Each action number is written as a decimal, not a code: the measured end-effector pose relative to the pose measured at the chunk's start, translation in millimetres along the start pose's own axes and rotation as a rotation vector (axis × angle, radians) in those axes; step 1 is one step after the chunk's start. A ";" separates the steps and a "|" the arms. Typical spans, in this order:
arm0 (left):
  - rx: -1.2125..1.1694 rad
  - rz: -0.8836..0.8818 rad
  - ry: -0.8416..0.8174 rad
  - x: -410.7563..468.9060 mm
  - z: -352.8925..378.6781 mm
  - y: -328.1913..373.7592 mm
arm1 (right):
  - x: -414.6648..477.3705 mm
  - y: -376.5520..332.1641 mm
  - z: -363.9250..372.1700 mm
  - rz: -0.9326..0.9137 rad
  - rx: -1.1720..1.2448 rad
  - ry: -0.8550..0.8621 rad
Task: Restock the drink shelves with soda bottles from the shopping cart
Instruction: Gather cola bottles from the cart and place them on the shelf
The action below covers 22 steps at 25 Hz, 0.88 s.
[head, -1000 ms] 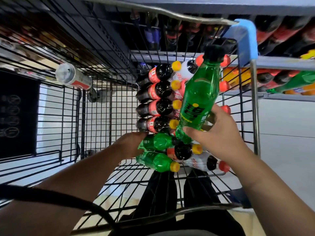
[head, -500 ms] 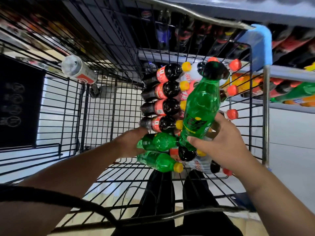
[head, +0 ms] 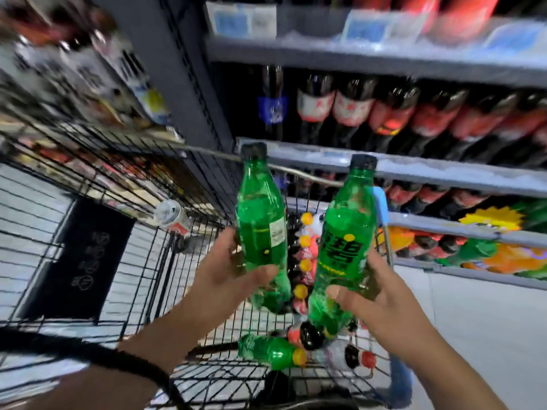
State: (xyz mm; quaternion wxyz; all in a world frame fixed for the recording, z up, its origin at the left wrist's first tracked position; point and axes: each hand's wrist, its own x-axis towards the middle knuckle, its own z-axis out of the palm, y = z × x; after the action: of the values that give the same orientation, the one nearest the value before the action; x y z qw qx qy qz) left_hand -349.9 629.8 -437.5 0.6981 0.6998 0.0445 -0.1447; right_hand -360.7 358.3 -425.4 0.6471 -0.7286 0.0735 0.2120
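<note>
Left hand (head: pixel 233 279) wraps the lower body of one green soda bottle (head: pixel 260 229), thumb across the front. Right hand (head: pixel 384 303) clasps a second green soda bottle (head: pixel 344 232) the same way, low on the body. Both bottles are upright, dark caps (head: pixel 254 149) at 12 o'clock, side by side and apart, above the shopping cart (head: pixel 88 179).

Drink shelves (head: pixel 444 173) run from 12 to 3 o'clock, carrying rows of dark cola bottles (head: pixel 393 119). At 6 o'clock a lying green bottle (head: pixel 272 352) and other stock remain in the cart.

Judgement: full plastic bottles, moderately heavy, walls stiff under pressure, smooth and possibly slick. A whole-hand grip at mid-body looks secure. Set down base first.
</note>
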 end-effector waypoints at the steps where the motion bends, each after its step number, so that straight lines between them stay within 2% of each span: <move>1: -0.030 0.031 -0.003 -0.5 9.5 17.3 | -4.2 -16.6 -1.0 -0.037 0.007 0.003; 4: -0.118 0.059 -0.031 -2.6 36.0 60.8 | -17.3 -60.3 -5.5 -0.138 0.013 0.017; 7: -0.252 0.039 -0.098 -5.5 56.2 99.7 | -38.5 -99.8 -14.7 -0.209 0.018 0.105; 12: -0.314 0.111 -0.207 -8.9 89.6 154.5 | -83.5 -146.9 -46.4 -0.343 0.008 0.238; 16: -0.192 0.243 -0.284 -23.9 134.8 195.7 | -126.5 -164.6 -79.1 -0.442 0.017 0.318; 22: -0.080 0.328 -0.246 -66.0 229.2 225.1 | -196.6 -150.0 -142.0 -0.488 0.062 0.368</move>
State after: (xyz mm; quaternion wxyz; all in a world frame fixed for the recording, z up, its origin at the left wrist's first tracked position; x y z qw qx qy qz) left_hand -385.5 407.4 -199.2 0.7398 0.6463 -0.1499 -0.1115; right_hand -450.0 209.8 -198.9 0.6765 -0.7309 0.0189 -0.0878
